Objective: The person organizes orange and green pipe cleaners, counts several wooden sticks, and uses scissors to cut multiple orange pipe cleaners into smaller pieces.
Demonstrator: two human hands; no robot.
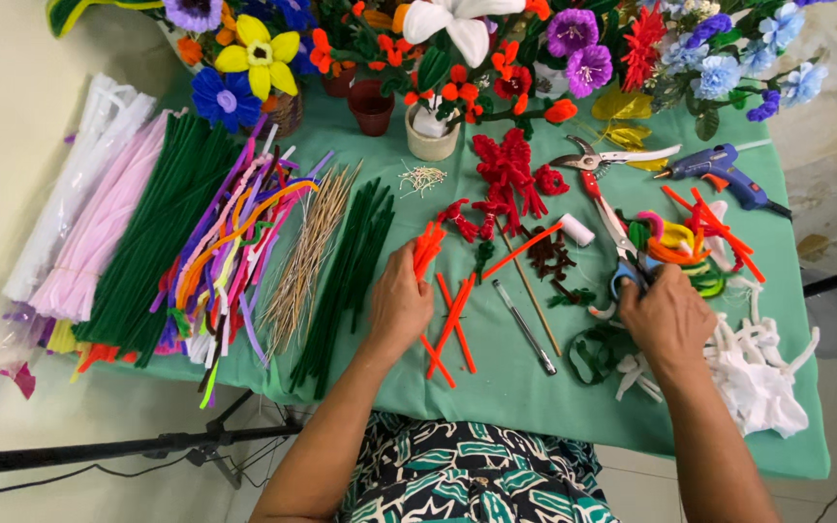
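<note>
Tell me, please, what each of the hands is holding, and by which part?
Left hand: orange pipe cleaners, gripped at their lower ends. Right hand: blue-handled scissors, by the handles.

Bright craft colours on a green cloth

The tabletop wears mint green; orange pipe cleaners sit in the left hand, blue-handled scissors under the right hand. Dark green stems, pale pink stems, white stems, a mixed bundle of purple, orange and yellow, a red chenille flower, a blue glue gun, a green-and-black patterned garment
</note>
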